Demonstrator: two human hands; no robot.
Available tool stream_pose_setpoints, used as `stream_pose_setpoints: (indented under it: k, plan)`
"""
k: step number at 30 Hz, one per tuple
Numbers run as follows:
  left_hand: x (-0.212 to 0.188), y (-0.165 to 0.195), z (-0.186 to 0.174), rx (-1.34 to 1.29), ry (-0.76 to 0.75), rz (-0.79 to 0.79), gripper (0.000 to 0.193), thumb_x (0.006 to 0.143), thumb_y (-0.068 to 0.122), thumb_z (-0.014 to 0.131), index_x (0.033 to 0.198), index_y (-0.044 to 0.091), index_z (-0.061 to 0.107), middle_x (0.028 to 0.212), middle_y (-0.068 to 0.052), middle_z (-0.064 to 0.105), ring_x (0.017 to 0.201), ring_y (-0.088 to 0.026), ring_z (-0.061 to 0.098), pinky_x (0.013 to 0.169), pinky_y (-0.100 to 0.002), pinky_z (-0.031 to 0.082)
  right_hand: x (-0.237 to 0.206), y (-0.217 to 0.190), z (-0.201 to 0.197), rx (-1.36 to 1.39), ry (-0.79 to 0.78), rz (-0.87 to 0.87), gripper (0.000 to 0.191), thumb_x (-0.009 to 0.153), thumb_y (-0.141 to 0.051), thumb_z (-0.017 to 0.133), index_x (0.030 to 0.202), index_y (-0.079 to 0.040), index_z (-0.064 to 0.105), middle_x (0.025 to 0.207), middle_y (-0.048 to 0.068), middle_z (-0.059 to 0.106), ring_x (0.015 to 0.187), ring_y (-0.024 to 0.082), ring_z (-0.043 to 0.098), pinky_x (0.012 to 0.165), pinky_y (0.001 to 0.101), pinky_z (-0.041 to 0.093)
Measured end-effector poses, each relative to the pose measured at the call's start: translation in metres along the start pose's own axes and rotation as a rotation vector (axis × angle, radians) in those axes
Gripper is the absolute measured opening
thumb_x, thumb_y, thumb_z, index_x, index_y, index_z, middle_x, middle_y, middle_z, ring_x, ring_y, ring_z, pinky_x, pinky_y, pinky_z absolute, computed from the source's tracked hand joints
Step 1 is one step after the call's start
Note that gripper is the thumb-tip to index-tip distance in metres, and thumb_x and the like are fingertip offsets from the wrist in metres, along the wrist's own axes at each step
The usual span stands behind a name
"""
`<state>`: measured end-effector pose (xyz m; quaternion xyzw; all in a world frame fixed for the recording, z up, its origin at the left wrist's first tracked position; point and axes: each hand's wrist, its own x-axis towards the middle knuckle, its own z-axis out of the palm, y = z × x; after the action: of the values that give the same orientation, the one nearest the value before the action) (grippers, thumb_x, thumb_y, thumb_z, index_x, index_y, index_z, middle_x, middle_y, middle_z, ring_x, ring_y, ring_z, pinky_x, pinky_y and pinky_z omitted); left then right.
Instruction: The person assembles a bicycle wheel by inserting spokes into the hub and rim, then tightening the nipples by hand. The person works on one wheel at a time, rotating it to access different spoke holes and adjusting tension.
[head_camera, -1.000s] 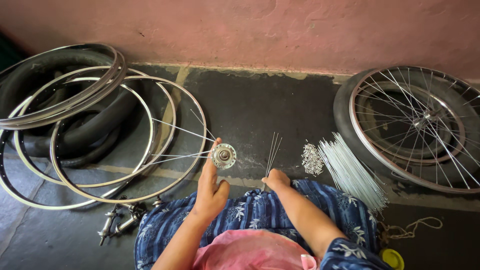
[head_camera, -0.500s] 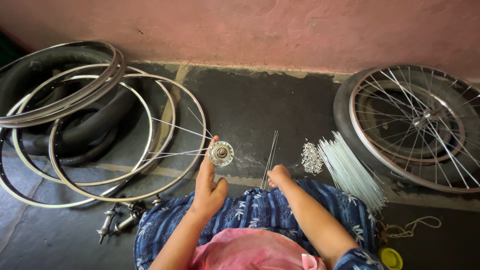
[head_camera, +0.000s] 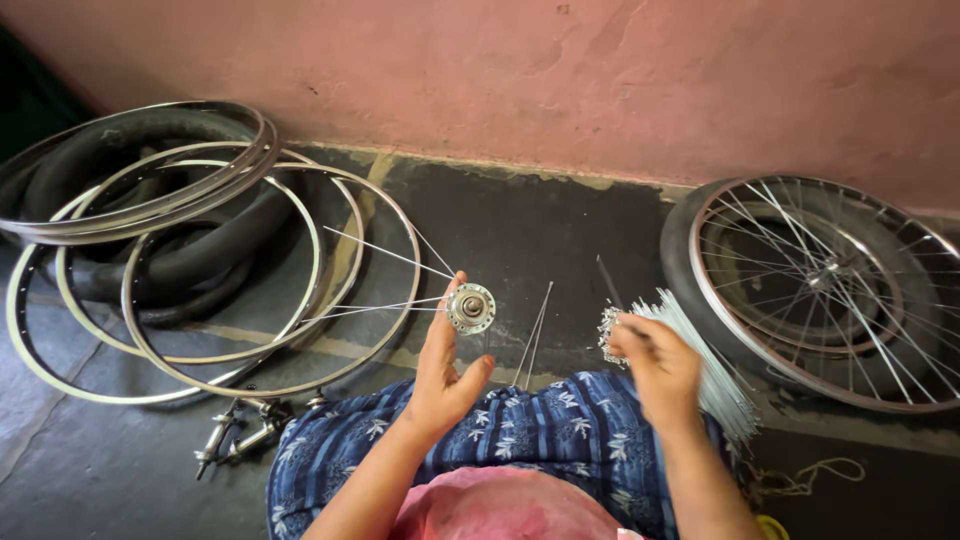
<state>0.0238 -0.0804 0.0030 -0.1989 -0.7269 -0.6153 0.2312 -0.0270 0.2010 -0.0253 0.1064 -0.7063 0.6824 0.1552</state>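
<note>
Bare rims (head_camera: 265, 300) and tyres lie stacked at left, partly cut off. The left hand (head_camera: 440, 375) grips a spoked hub (head_camera: 470, 308) at centre. The right hand (head_camera: 655, 365), fingers curled, touches the spoke bundle (head_camera: 710, 380); its grip is hidden, and the built wheel (head_camera: 820, 285) leaves frame right.

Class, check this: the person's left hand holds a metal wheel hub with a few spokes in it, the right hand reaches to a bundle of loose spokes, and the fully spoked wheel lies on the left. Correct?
Not quite. The head view shows the fully spoked wheel on the right; bare rims lie left. The left hand does hold the hub, and the right hand is at the loose spokes.
</note>
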Motion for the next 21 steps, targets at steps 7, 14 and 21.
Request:
stream_pose_setpoints:
  k: [7,14,21]
  plan:
    - [-0.002,0.012,0.005,0.064,-0.024,0.053,0.082,0.079,0.001,0.066,0.155,-0.006,0.036,0.169,-0.025,0.027,0.161,-0.036,0.023,0.129,-0.043,0.019,-0.068,-0.127,-0.031,-0.326,0.406,-0.418,0.022,0.106,0.001,0.052,0.091,0.011,0.063,0.071,0.021,0.067,0.051,0.018,0.063,0.049,0.0292,0.048]
    - [-0.005,0.015,0.002,0.174,-0.005,0.125,0.081,0.078,0.002,0.066,0.153,-0.005,0.039,0.165,-0.026,0.035,0.157,-0.040,0.031,0.128,-0.045,0.024,-0.074,-0.144,-0.074,-0.548,0.111,-0.591,0.028,0.112,-0.018,0.033,0.099,-0.002,0.052,0.065,0.015,0.063,0.052,0.022,0.068,0.057,0.0367,0.058]
    - [-0.006,0.013,0.003,0.239,-0.016,0.142,0.081,0.077,0.003,0.067,0.153,-0.004,0.039,0.164,-0.026,0.038,0.157,-0.040,0.033,0.128,-0.046,0.023,-0.091,-0.143,-0.012,-0.013,0.293,-0.498,0.013,0.112,-0.017,0.047,0.117,-0.006,0.051,0.077,0.021,0.063,0.062,0.026,0.069,0.060,0.0379,0.063]
